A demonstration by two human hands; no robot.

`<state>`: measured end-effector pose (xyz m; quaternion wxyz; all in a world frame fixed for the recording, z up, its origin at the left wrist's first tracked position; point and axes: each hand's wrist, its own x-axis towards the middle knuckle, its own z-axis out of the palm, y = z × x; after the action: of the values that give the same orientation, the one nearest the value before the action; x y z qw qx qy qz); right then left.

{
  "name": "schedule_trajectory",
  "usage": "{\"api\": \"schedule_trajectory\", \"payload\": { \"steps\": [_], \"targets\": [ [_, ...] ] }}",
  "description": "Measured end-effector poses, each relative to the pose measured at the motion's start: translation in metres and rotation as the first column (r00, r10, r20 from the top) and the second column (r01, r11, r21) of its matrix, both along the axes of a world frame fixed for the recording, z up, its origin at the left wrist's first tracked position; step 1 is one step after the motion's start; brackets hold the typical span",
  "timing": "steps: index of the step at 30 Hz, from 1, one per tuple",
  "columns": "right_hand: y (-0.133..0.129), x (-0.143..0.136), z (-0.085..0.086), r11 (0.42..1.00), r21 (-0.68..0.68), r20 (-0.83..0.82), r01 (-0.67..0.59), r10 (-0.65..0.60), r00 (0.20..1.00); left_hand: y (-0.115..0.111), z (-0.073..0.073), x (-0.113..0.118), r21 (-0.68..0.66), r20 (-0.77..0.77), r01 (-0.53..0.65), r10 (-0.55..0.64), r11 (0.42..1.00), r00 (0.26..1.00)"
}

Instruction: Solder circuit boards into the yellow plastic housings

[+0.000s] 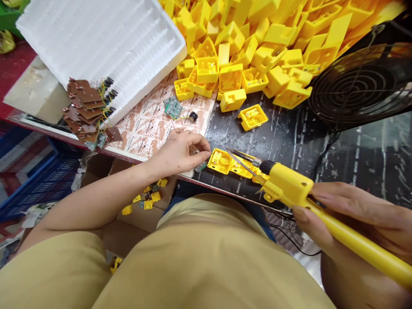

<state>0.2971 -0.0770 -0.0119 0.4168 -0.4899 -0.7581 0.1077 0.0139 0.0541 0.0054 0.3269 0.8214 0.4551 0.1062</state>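
My right hand (350, 214) is closed around the handle of a yellow soldering iron (288, 182), whose metal tip points left over a row of small yellow plastic cases. The leftmost yellow case (220, 161) lies open side up, showing a round grille. At its left edge my left hand (185, 150) has thumb and forefinger pinched together; whatever is between them is too small to make out. Partly hidden under that hand is a small green circuit board (201, 166). Beyond the hand lies another circuit board (174, 106), wired to a small black round part (193, 116).
A large heap of yellow cases (231, 77) fills the back of the bench. One single case (253, 117) sits in front of it. A black fan (357, 86) stands at right. On the left are a white foam tray (106, 47) and stacked brown boards (85, 107).
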Motion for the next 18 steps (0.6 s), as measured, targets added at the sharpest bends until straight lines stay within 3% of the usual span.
{"api": "schedule_trajectory", "payload": {
  "steps": [2,6,13,18],
  "targets": [
    [0.000,-0.006,0.005,0.998,0.029,-0.033,-0.062,0.063,0.997,0.002,0.000,0.005,-0.043,-0.002,-0.005,0.005,0.999,1.000],
    [-0.002,-0.017,0.013,0.999,-0.003,-0.071,-0.041,0.041,0.997,0.006,0.005,0.013,0.004,-0.128,0.027,-0.026,1.000,0.991],
    [0.003,-0.024,0.017,0.992,0.038,0.108,-0.117,0.112,0.988,0.012,0.014,0.020,0.088,-0.295,0.199,-0.166,0.976,0.941],
    [0.009,-0.027,0.026,0.980,0.062,0.120,-0.187,0.179,0.977,0.018,0.018,0.026,0.108,-0.374,0.276,-0.218,0.955,0.901]
  ]
}}
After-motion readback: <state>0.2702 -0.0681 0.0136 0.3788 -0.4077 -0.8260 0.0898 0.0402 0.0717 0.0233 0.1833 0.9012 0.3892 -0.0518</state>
